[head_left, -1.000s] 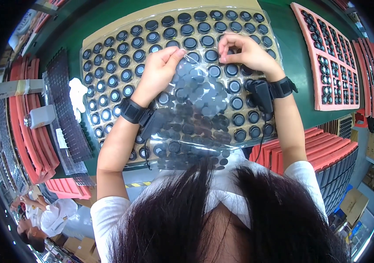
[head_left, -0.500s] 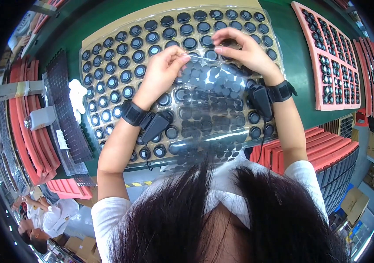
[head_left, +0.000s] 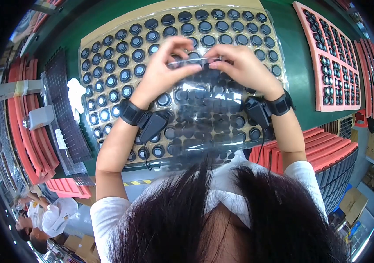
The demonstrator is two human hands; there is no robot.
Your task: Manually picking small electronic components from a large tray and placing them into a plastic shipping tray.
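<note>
A clear plastic sheet with dark round discs showing on or through it stretches from my hands toward my body. The thumb and fingertips of my right hand pinch its far edge. At the left end of that edge, my left hand has its thumb and fingers apart, slightly blurred. Whether its thumb touches the sheet I cannot tell. Beneath both hands lies a wide clear tray with rows of round black parts, some with pale centres. The sheet covers the tray's near middle.
A white glove and dark studded strips lie left of the tray, beside a white bottle and stacked pink foam trays. At the right are a filled pink tray and more stacked pink trays. Another person is at lower left.
My left hand has let go of the sheet's edge and spread its fingers. My right hand has moved left and closed on the edge.
</note>
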